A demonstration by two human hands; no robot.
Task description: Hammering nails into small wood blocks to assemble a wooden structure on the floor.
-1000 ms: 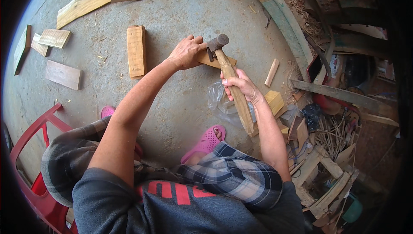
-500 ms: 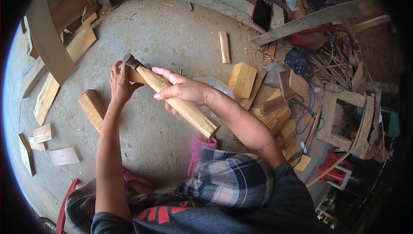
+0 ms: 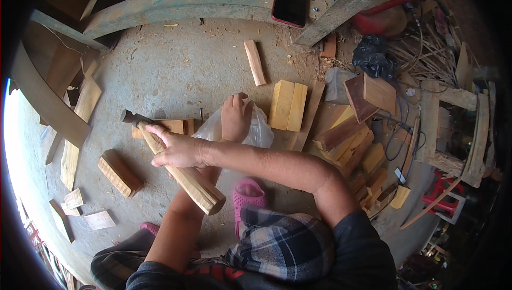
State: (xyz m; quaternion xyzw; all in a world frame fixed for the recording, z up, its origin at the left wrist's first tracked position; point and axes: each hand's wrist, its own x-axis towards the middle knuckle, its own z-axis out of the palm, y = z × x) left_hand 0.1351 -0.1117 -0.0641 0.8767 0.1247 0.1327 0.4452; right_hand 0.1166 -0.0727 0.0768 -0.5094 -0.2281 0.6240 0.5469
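Observation:
My right hand [image 3: 178,148] is closed around the pale wooden handle of a hammer [image 3: 194,188], its dark metal head pointing to the far left. Below that head, a wooden block [image 3: 170,126] lies on the floor, partly covered by the hammer. My left arm crosses beneath my right forearm. At its end, my left hand [image 3: 237,119] is over a clear plastic bag [image 3: 261,130], fingers bent inward and their tips hidden; whatever they pinch is out of sight. A thin dark nail-like piece [image 3: 201,113] shows between the block and the bag.
Another wooden block [image 3: 120,172] lies to the left, and a pair of yellowish blocks [image 3: 288,106] sits right of the bag. Offcuts pile up [image 3: 346,143] at the right. A phone [image 3: 290,2] rests on a wooden frame [image 3: 181,10] at the far side.
My left hand has let go of the wooden block and moved right to the plastic bag, passing under my right arm. The hammer, still in my right hand, has shifted left and nearer.

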